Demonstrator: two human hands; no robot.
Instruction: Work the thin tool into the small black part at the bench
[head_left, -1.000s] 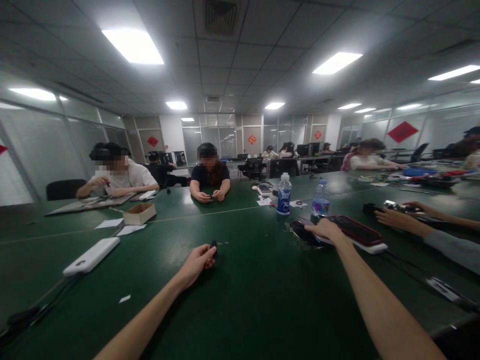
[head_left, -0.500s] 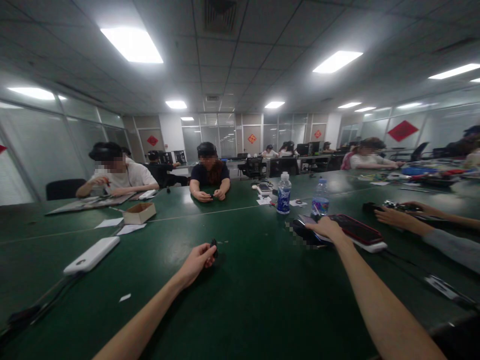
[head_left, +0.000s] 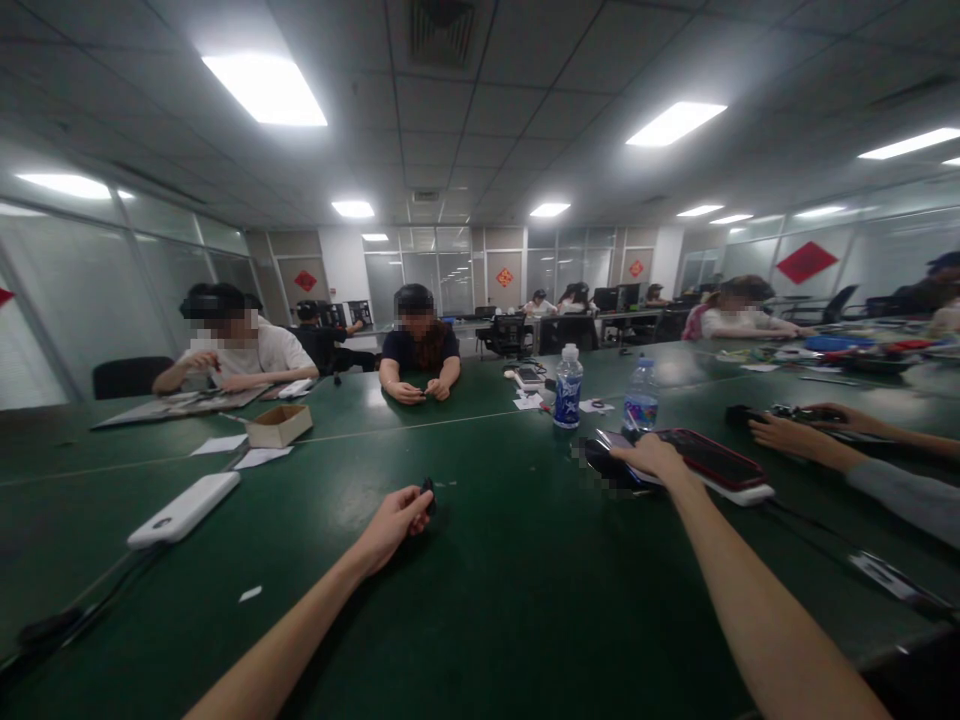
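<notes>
My left hand (head_left: pixel 396 522) is closed, pinching a small black piece (head_left: pixel 429 492) between thumb and fingers just over the green table (head_left: pixel 480 620). What kind of piece it is, I cannot make out. Farther right, my right hand (head_left: pixel 654 458) lies at a dark, shiny flat item (head_left: pixel 606 458), its fingers curled and partly hidden. Pixel blurring covers part of that item. Close beside this hand rests a black device with a red rim (head_left: pixel 705 458), on top of a white power bank (head_left: pixel 754 495).
Two bottles, one with a blue label (head_left: pixel 568 390) and a clear one (head_left: pixel 641 395), stand beyond my right hand. On the left are a white power bank (head_left: pixel 184 510) with cables and an open cardboard box (head_left: pixel 279 427). A co-worker's hands (head_left: pixel 795 437) work at right; other people sit across.
</notes>
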